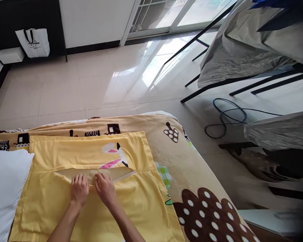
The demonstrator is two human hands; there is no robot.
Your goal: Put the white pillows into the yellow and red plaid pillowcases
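Note:
A yellow pillowcase (47, 198) lies flat on the bed, with a long slit opening across its middle that gapes wide. Through the gap I see the pale inside and part of a pink and white printed figure. My left hand (79, 189) is closed over the near edge of the slit, fingers curled into it. Just to its right, my right hand (105, 187) pinches the fabric at the same opening. A white pillow (7, 185) rests at the left, touching the pillowcase's side.
Under the pillowcase spreads a beige patterned blanket (199, 168) on the bed. Beyond are the tiled floor (60, 90), a white tote bag (36, 42) and a white box (10, 55). On the right stand a black-framed rack (207, 85) with grey sheeting and a coiled cable (226, 126).

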